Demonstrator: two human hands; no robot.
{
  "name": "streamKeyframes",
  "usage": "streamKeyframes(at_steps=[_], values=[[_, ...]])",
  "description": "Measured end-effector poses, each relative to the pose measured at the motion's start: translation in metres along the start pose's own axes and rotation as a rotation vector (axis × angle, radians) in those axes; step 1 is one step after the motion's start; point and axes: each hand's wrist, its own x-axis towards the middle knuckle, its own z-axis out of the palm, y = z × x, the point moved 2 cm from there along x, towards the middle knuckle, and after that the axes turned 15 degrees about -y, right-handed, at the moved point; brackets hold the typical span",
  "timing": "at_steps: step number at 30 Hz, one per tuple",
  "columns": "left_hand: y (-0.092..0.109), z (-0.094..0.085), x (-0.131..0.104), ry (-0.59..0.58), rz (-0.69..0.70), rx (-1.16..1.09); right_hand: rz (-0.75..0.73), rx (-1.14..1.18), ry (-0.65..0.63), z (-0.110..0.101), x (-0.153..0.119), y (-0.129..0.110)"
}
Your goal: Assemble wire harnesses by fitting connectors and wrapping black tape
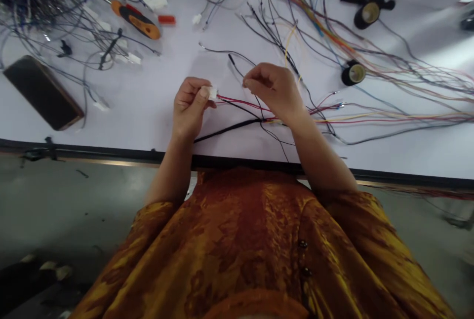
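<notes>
My left hand point(190, 106) pinches a small white connector point(211, 93) between thumb and fingers, a little in from the table's near edge. Red wires point(240, 100) and a black wire point(242, 107) run out of its right side. My right hand point(276, 92) is over those wires, its thumb and fingertips closed together. A thin black wire point(237, 66) passes at these fingertips; whether they grip it I cannot tell. Below the hands a black-sleeved cable point(225, 129) slants towards the table's edge.
At the left lie a phone point(44, 93), an orange-and-black-handled tool point(137, 20), a red piece point(166, 19) and tangled wires point(74, 22) with white connectors. Long coloured wires point(326, 27) spread across the right, near two black round holders point(353, 73). The table's dark edge point(244, 162) runs before my body.
</notes>
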Motion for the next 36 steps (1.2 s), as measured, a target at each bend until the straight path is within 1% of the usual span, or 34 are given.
streamKeyframes(at_steps=[2,4,6,8,10,12,16,22,27,33,36], values=[[0.000,0.000,0.000,-0.010,0.017,-0.007,-0.027,-0.104,-0.060,0.004,-0.004,-0.009],[-0.001,0.001,0.001,-0.014,0.004,0.008,-0.037,-0.244,-0.145,0.016,-0.011,-0.017],[-0.004,0.001,0.001,-0.008,-0.034,0.049,-0.013,-0.379,-0.196,0.030,-0.018,-0.021],[-0.006,0.001,0.000,0.006,-0.071,0.084,0.010,-0.475,-0.191,0.042,-0.021,-0.021],[-0.009,0.001,-0.001,0.012,-0.092,0.086,0.011,-0.518,-0.156,0.049,-0.023,-0.019],[-0.012,0.001,-0.002,0.010,-0.110,0.067,0.003,-0.501,-0.112,0.052,-0.025,-0.016],[-0.015,0.002,-0.003,0.010,-0.178,0.046,-0.013,-0.378,-0.057,0.054,-0.032,-0.008],[-0.017,0.002,-0.001,-0.011,-0.256,0.010,-0.024,-0.215,0.018,0.049,-0.035,0.001],[-0.015,0.003,-0.001,-0.021,-0.253,0.005,-0.024,-0.160,0.105,0.047,-0.031,0.003],[-0.014,0.006,-0.007,-0.020,-0.210,0.061,-0.036,-0.185,0.158,0.059,-0.033,0.006],[-0.014,0.005,-0.011,-0.022,-0.172,0.098,-0.042,-0.225,0.165,0.063,-0.033,0.009]])
